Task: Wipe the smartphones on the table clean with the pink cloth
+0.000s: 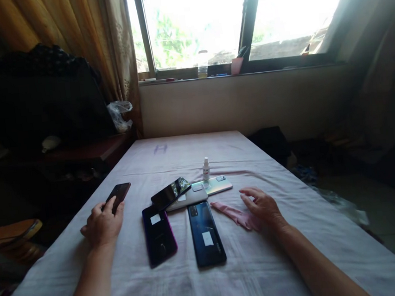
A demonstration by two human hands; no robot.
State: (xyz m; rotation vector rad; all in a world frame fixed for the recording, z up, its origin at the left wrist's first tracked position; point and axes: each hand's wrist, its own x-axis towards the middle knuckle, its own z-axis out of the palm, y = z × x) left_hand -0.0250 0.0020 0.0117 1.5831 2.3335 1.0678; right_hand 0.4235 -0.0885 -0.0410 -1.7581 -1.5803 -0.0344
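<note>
The white sheet (171,162) spreads wide in front of me, its far edge by the wall below a bright window (196,27); a golden curtain (84,28) hangs to the left, behind a big dark screen (40,107). My left hand (103,222) is closed on the near end of a dark phone (121,190) at the sheet's left side, thumb by its right edge, fingers over the top; I can't tell if the phone is lifted. My right hand (262,207) is loosely curved, thumb and fingers a little spread, by the right end of a pink cloth (233,214); I can't tell whether they touch. Between my hands lie a blue phone (203,222), nearest me, a purple-edged phone (160,237) left of it, a black phone (170,193) slanting across a silver phone (191,197), and a pale green phone (218,184) at the back right. The cloth lies crumpled right of the blue phone. A small white bottle (205,168) stands upright behind the pale green phone. White labels (207,238) sit on the blue, purple-edged and silver backs.
</note>
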